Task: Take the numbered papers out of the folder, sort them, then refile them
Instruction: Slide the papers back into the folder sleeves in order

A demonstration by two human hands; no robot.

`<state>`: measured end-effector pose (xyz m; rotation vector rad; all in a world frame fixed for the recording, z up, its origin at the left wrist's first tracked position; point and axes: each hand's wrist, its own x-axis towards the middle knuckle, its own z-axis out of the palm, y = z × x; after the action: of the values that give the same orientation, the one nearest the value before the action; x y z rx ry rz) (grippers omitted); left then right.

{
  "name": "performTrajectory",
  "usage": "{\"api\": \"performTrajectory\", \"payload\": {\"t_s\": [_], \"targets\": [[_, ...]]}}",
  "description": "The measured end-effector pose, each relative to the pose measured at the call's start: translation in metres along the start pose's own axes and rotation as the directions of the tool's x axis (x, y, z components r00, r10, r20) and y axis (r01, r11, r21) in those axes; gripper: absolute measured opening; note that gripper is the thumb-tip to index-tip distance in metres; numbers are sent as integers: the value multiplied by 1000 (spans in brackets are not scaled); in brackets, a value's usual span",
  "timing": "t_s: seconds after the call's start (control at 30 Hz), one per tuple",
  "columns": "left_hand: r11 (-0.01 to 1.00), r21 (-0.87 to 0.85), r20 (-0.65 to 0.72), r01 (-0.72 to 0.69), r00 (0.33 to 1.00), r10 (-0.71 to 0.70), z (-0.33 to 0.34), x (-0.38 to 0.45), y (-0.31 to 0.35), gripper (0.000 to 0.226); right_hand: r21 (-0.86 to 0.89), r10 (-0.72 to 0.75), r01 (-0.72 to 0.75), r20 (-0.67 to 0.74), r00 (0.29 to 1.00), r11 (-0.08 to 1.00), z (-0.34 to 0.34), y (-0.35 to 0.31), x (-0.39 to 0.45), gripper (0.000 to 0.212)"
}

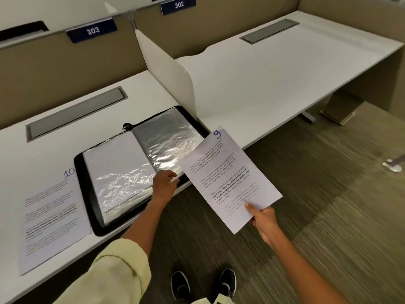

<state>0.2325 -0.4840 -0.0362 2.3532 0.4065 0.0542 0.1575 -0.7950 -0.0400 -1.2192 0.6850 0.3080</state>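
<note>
Right hand (262, 218) pinches sheet 9 (228, 178) by bottom edge, clear of desk. Left hand (165, 182), fingers curled, pinches sleeve edge of open display folder (140, 163), likely steadying it. Sheet 10 (51, 218) flat, just left of folder.

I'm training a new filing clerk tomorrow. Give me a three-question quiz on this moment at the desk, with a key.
1. True or false: the sheet marked 9 lies flat on the desk.
2. Which number is written on the sheet lying left of the open folder? A) 3 B) 10 C) 7
3. Fill in: the left hand touches the lower edge of the folder's ____ page.

Key
1. False: the right hand holds it in the air, off the desk's front edge.
2. B.
3. Right.
</note>
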Motion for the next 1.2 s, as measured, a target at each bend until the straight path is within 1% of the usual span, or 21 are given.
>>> {"api": "performTrajectory", "payload": {"t_s": [0.13, 0.23, 0.37, 0.53, 0.63, 0.77, 0.9, 0.97, 1.03, 1.2], "targets": [[994, 70, 16, -85, 996, 84, 6, 9, 1, 20, -4, 18, -18, -27, 999, 1000, -10, 4, -2, 28], [976, 150, 50, -158, 987, 152, 10, 14, 0, 19, 2, 14, -14, -26, 1000, 1000, -13, 7, -3, 28], [957, 231, 47, -173, 985, 167, 12, 20, 3, 12, 23, 3, -3, -11, 1000, 1000, -11, 13, -9, 32], [938, 296, 52, -181, 984, 173, 8, 24, -2, 17, 67, -5, 4, 17, 1000, 998, -4, 17, -16, 34], [944, 274, 58, -183, 983, 173, 4, 25, -5, 13, 73, -6, 5, 17, 1000, 997, -2, 16, -18, 34], [933, 276, 78, -232, 973, 219, 2, 27, -6, 13, 85, -17, 14, 31, 999, 996, 1, 16, -21, 35], [888, 372, 119, -268, 963, 241, 1, 28, 0, 16, 92, -14, 12, 23, 1000, 996, 2, 18, -23, 36], [870, 414, 121, -267, 964, 238, 2, 26, 6, 19, 91, -13, 11, 15, 1000, 996, 2, 19, -24, 36], [875, 416, 108, -246, 969, 221, 2, 25, 10, 20, 88, -18, 16, 12, 1000, 996, 1, 20, -25, 37], [943, 302, 17, -140, 990, 141, 1, 26, 10, 11, 90, -15, 15, 0, 1000, 996, -2, 21, -25, 36]]}}
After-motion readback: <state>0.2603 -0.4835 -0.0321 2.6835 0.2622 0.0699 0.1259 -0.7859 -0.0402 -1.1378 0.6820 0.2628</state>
